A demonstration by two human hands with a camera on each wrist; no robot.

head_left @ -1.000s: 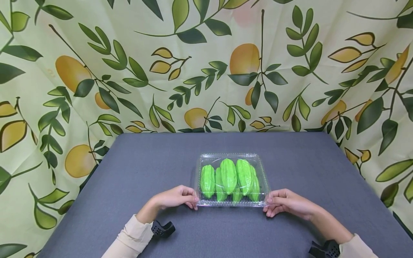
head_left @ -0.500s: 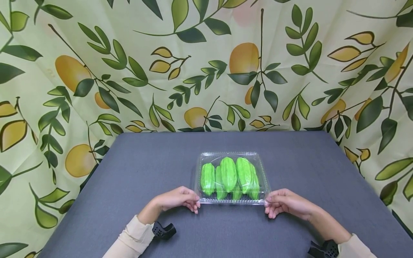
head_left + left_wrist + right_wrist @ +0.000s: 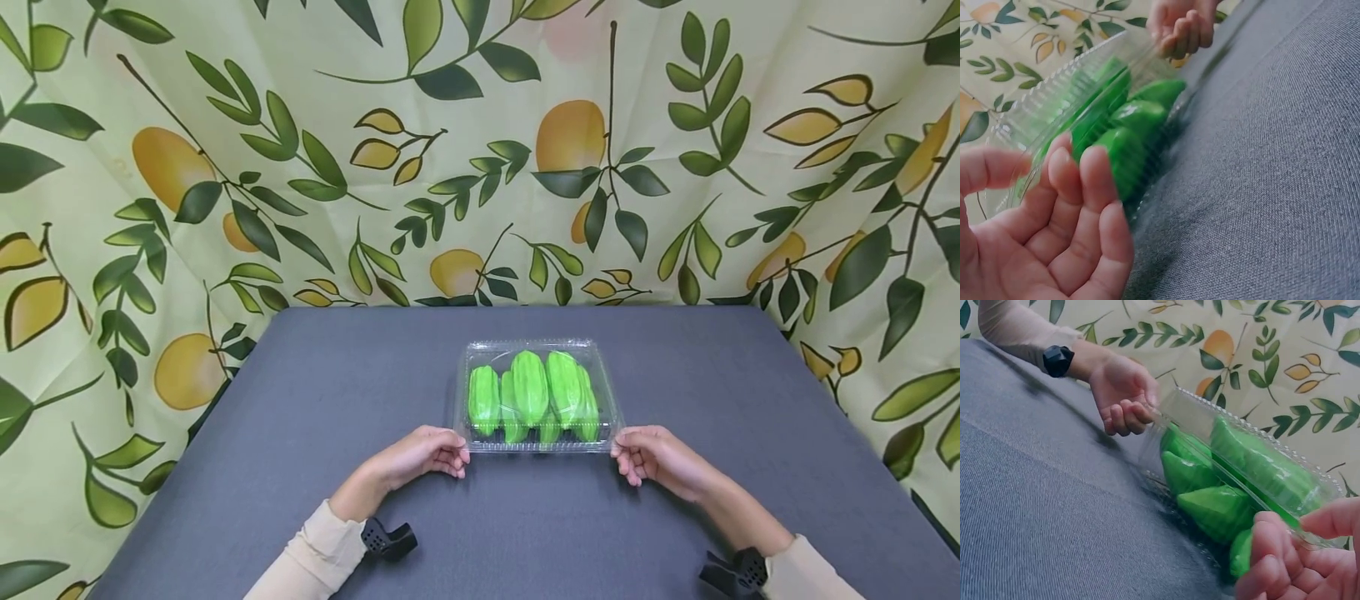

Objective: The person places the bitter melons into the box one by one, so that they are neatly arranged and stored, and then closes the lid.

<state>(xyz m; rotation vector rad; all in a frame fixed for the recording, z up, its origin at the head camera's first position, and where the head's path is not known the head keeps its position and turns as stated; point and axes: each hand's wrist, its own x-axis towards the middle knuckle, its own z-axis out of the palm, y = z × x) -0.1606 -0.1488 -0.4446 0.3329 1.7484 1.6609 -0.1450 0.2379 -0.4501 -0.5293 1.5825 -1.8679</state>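
Note:
A clear plastic clamshell box point(image 3: 609, 387) sits near the middle of the table in the head view. Through its lid show several bright green, ridged, elongated fruits point(image 3: 530, 389) that look like star fruit. My left hand point(image 3: 426, 454) pinches the box's front left corner between thumb and fingers. At the front right corner, my right hand point(image 3: 662, 460) pinches the rim in the same way. In the left wrist view, the lid's ridged edge point(image 3: 1007, 131) stands tilted beside the thumb. The right wrist view shows the fruits point(image 3: 1216, 512) lying through the box's front wall.
Dark grey-blue cloth covers the table point(image 3: 360, 367). Behind it and along both sides hangs a pale fabric point(image 3: 480, 200) printed with leaves and orange fruits. A black band point(image 3: 388, 539) is worn at my left wrist and another point(image 3: 735, 572) at my right.
The clamshell box has shifted a little toward the back of the table, with both hands moving along at its front corners. Both hands keep their pinch.

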